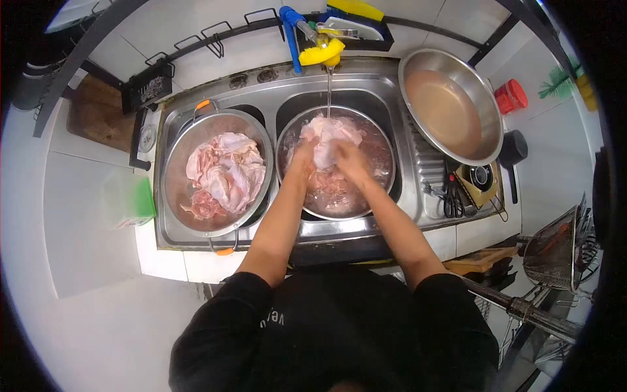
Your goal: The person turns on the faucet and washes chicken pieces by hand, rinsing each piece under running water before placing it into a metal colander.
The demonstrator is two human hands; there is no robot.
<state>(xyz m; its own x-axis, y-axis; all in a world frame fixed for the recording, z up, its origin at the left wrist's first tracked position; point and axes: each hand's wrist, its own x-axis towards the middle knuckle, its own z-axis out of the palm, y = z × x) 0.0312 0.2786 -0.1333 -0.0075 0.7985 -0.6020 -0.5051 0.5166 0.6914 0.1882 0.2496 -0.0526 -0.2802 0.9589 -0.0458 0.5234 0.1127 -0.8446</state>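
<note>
Both hands work in a metal bowl of water (285,186) set in the right sink basin. A pale piece of raw chicken (325,154) is held between them, under a stream of water from the tap (322,40). My left hand (304,157) grips its left side and my right hand (353,161) its right side; the fingers are slightly blurred and partly hidden. More raw meat (330,186) lies in the water below. To the left, a perforated metal colander (177,179) with orange handles holds a pile of raw chicken (228,171).
A large steel bowl (486,108) of cloudy water rests on the drainboard at right. Black-handled scissors (452,199) lie below it. A red cup (511,97) stands by the wall, a green-and-white container (140,199) at left. Wire strainers (554,255) hang at lower right.
</note>
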